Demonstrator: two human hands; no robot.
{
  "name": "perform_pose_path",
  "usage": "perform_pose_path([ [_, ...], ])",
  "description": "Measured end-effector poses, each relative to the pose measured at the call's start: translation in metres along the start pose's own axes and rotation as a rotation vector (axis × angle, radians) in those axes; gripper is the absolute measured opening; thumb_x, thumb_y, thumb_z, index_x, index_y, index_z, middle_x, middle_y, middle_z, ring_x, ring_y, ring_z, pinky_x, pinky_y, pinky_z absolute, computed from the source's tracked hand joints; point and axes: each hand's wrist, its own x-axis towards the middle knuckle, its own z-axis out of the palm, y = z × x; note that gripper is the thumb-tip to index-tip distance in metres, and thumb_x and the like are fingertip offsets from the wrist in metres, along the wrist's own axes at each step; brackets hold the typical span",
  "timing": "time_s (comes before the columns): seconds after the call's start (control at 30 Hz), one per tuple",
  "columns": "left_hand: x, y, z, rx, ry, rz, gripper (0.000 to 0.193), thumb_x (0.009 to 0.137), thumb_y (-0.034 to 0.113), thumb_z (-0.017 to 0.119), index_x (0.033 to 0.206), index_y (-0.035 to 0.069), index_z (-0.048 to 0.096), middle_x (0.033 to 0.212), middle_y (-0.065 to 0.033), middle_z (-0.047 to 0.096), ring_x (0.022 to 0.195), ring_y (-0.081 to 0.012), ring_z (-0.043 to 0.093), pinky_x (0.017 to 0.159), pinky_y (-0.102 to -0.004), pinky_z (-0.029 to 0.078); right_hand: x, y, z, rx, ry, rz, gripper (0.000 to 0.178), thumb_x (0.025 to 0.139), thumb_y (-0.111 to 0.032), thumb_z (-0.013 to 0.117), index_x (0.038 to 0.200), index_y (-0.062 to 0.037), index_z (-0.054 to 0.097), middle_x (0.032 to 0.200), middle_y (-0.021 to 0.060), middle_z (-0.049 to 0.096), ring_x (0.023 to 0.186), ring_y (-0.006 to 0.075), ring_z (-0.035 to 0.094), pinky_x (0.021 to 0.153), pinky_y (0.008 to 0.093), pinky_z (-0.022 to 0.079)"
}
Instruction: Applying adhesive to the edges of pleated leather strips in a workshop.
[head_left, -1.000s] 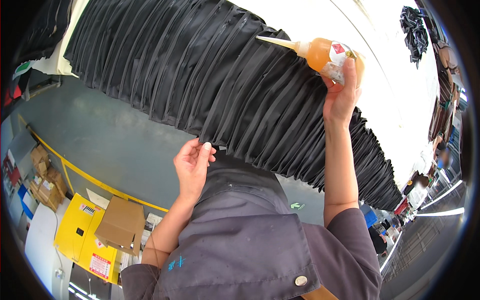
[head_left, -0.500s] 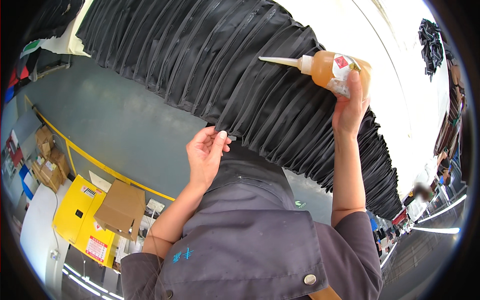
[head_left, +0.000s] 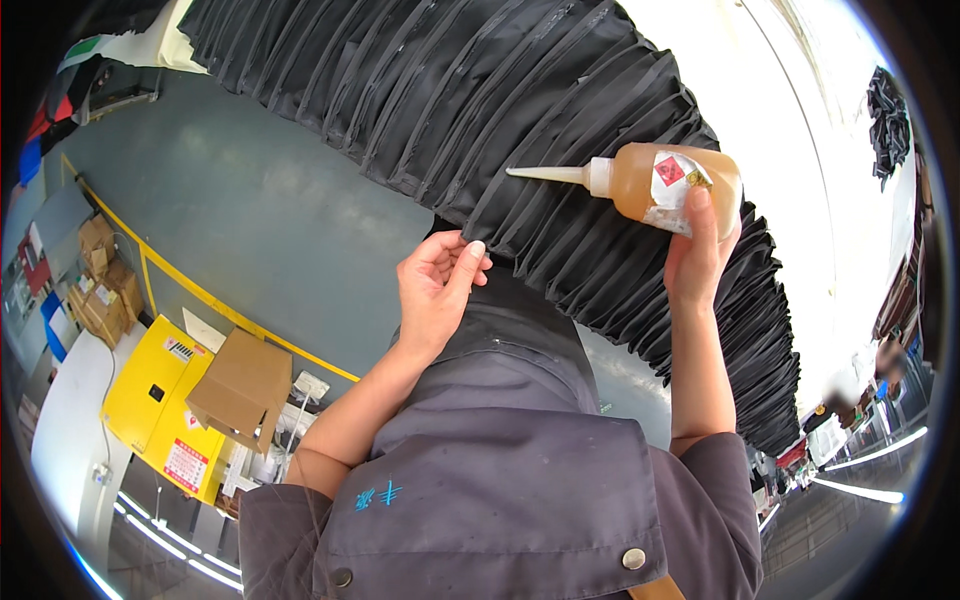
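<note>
A long row of black fabric pieces (head_left: 400, 90), overlapping like pleats, lies along the table edge in front of me. Some of the strips at the left carry shiny, wet-looking streaks. My left hand (head_left: 437, 285) pinches the near edge of one fabric piece between thumb and fingers. In my right hand (head_left: 700, 255) is a squeeze bottle (head_left: 640, 190) of amber liquid, tilted on its side over the fabric. Its long pale nozzle points left, close above the strips; whether the tip touches the cloth I cannot tell.
White sheeting (head_left: 770, 130) covers the table beyond the fabric. A bundle of black cloth (head_left: 887, 125) lies at the far right. On the left, past a yellow floor line (head_left: 220, 305), stand a yellow cabinet (head_left: 150, 390), an open cardboard box (head_left: 240, 385) and several smaller cartons (head_left: 105, 300).
The bottle has come lower and nearer, its nozzle now closer to my left hand. My left hand has shifted slightly right along the fabric edge. The whole view has also moved a little.
</note>
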Motion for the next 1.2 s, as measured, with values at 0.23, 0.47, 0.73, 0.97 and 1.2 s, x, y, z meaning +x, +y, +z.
perform_pose_path([
  [0.23,0.0,0.002,-0.001,0.023,0.009,-0.005,0.01,0.085,0.011,0.056,0.087,0.001,0.056,0.071,-0.0057,0.061,0.058,-0.0081,0.054,0.051,-0.019,0.04,-0.018,-0.002,0.012,0.012,-0.09,0.07,0.042,0.073,-0.026,0.068,0.101,-0.001,0.048,0.09,0.0031,0.052,0.085,0.0099,0.049,0.078,0.023,0.038],
  [0.47,0.0,0.001,0.001,-0.028,-0.017,-0.007,0.011,0.086,0.011,0.056,0.089,0.0,0.056,0.072,-0.0055,0.061,0.059,-0.0077,0.054,0.051,-0.0184,0.04,-0.025,-0.01,0.008,0.116,-0.157,0.194,0.05,0.075,-0.034,0.064,0.109,-0.0014,0.047,0.096,0.0059,0.055,0.09,0.014,0.053,0.081,0.0273,0.04],
  [0.73,-0.01,-0.005,0.001,0.054,-0.062,-0.012,0.013,0.086,0.01,0.054,0.092,-0.001,0.057,0.074,-0.0056,0.06,0.06,-0.0075,0.054,0.051,-0.0178,0.038,0.026,-0.017,-0.058,1.469,-0.177,0.382,0.038,0.08,-0.028,0.062,0.108,-0.0052,0.051,0.108,0.0117,0.052,0.095,0.0234,0.053,0.077,0.0291,0.052],
  [0.97,-0.015,-0.008,0.014,0.122,-0.032,-0.026,0.012,0.083,0.007,0.059,0.091,-0.002,0.059,0.074,-0.0068,0.061,0.062,-0.0088,0.056,0.058,-0.0204,0.046,0.034,-0.031,-0.055,0.231,0.371,-0.095,0.046,0.083,-0.034,0.058,0.117,-0.0088,0.042,0.11,0.0083,0.051,0.1,0.0197,0.054,0.08,0.0338,0.051],
  [1.2,-0.011,-0.007,0.015,0.117,0.055,-0.025,0.011,0.081,0.008,0.062,0.081,-0.002,0.055,0.072,-0.0055,0.06,0.059,-0.0075,0.055,0.055,-0.0195,0.045,0.055,-0.034,-0.048,0.144,0.301,-0.208,0.043,0.084,-0.029,0.057,0.116,-0.0027,0.045,0.106,0.0093,0.053,0.098,0.0177,0.054,0.079,0.0356,0.05],
])
